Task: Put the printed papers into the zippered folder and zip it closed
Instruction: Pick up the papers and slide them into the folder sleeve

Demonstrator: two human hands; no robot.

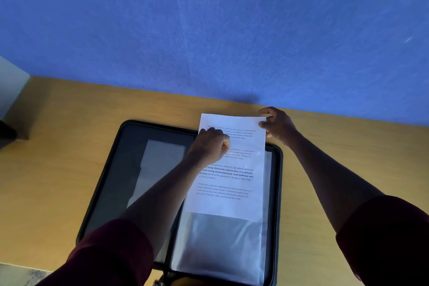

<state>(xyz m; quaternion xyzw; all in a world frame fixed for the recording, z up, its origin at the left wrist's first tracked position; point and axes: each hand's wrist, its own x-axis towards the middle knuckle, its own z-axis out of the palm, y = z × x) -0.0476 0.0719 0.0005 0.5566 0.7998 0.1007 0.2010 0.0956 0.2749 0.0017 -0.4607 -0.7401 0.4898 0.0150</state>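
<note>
Here, both hands' grip holds printed paper [228, 169]: left hand [210, 145] clenched on it, right hand [277, 124] pinching corner | half-sleeved in open zippered folder [111, 183] | wooden surface [58, 146], blue wall [209, 25].

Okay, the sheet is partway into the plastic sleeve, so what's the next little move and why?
Probably keep sliding the printed paper down into the clear sleeve. Its top edge sticks out past the open folder's rim, so zipping would crumple it. The left hand rests on the page and the right hand holds the top corner, ready to push.
</note>
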